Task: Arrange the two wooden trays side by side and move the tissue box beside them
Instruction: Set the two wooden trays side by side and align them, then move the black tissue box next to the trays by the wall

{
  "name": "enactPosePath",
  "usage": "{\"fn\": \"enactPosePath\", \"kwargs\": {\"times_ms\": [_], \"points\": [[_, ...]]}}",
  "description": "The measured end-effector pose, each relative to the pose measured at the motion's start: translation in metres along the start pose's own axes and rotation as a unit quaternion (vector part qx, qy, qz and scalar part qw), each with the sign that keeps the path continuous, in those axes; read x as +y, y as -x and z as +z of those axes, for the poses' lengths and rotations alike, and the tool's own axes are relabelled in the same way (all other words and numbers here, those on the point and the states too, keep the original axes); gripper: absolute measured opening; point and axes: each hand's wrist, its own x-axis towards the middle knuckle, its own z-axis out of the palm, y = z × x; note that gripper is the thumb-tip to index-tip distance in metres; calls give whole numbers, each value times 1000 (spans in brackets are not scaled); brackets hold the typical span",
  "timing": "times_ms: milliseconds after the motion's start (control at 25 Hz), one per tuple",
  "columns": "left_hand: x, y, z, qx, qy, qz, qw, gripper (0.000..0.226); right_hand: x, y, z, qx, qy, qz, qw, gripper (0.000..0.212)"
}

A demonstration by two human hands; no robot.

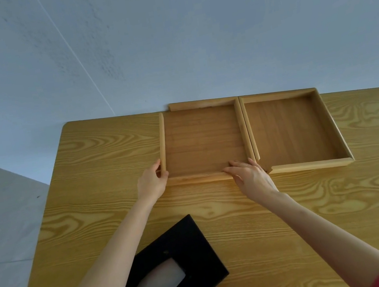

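My left hand [151,183] grips the left square wooden tray's [201,141] near-left corner; my right hand [250,175] rests open, fingers flat, on its near rim, touching the right square wooden tray [288,132].

Pretty bright, soft, even daylight with only faint shadows under the arms [116,254] and tissue box [188,255], no harsh glare on the table [318,209], mostly sharp but wide-angle bent and a bit smeary toward the edges.

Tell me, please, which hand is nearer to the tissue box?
Left. The left hand grips the left tray beyond the tissue box; the right hand is farther right, at that tray's other near corner.
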Motion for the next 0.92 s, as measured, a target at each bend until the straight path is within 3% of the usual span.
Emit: {"fn": "enactPosePath", "kwargs": {"times_ms": [240,440,600,920], "points": [[-5,43,-17,-55,-41,78,995,64,-26,34,-7,6,-40,-11,999,47],[-24,101,-25,-72,-94,110,987,59,-58,82,2,-81,-168,58,981,55],[-45,133,-26,-75,-120,107,984,61,-79,111,23,-118,-197,90,969,64],[-74,163,-28,-59,-174,144,972,58,-107,135,41,-79,-208,115,968,63]]}}
